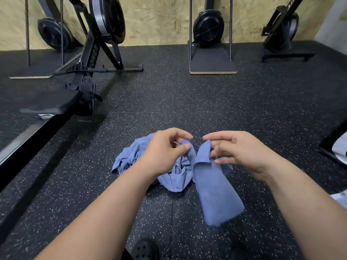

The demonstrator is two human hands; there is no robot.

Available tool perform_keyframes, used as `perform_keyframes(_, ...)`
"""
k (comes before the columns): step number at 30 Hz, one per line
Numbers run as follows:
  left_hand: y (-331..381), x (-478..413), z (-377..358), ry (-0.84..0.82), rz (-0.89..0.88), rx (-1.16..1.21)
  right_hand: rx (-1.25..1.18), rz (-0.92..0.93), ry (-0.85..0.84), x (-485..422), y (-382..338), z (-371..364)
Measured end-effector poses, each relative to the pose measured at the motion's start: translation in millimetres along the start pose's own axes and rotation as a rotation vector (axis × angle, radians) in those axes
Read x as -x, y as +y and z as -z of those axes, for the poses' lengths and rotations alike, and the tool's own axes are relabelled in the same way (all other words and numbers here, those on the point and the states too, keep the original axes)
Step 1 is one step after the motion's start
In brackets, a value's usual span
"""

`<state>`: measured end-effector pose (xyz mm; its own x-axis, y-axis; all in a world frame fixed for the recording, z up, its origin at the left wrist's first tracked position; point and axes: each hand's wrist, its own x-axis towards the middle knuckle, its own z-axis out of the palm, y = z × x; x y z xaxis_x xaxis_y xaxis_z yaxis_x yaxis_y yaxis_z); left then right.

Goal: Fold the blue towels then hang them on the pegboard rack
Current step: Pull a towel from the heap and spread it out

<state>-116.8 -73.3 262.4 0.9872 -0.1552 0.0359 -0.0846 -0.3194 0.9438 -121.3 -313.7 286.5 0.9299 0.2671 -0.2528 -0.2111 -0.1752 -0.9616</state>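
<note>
Speckled rubber floor [187,102] is noted below. One towel [216,194] is pinched at its top edge by the left hand [165,152] and right hand [238,151], which are held close together. Its length hangs from the grip, toward the person. A heap [129,156] of towels is seen on the floor under the left wrist.

floor [187,102] ahead: open | left: rowing machine [88,59] | far: stand [212,61]

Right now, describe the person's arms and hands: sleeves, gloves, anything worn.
The left hand and right hand are bare: no gloves, rings or watch visible. The left forearm and right forearm are uncovered down to the frame's edge, with no sleeve showing.
</note>
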Motion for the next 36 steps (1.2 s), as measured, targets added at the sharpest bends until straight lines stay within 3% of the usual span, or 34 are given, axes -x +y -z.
perform_keyframes(2,1.3,0.4,-0.8,-0.011,-0.008,0.035,0.073,0.058,-0.015,-2.2,1.9,-3.5)
perform_keyframes(9,5.3,1.9,-2.2,-0.041,-0.03,0.114,0.452,0.278,0.189,-14.2,17.1,-8.0)
perform_keyframes(21,11.2,9.1,-4.6,-0.085,-0.039,0.198,0.435,0.289,0.163,-20.1,22.2,-6.4)
perform_keyframes(30,2.2,1.2,-3.4,0.01,-0.13,-0.054,0.6,0.329,0.059,-19.5,22.3,-4.4)
perform_keyframes(36,-2.5,-7.3,18.7,0.205,-0.189,-0.167,0.694,0.278,0.076,-19.6,25.6,15.1)
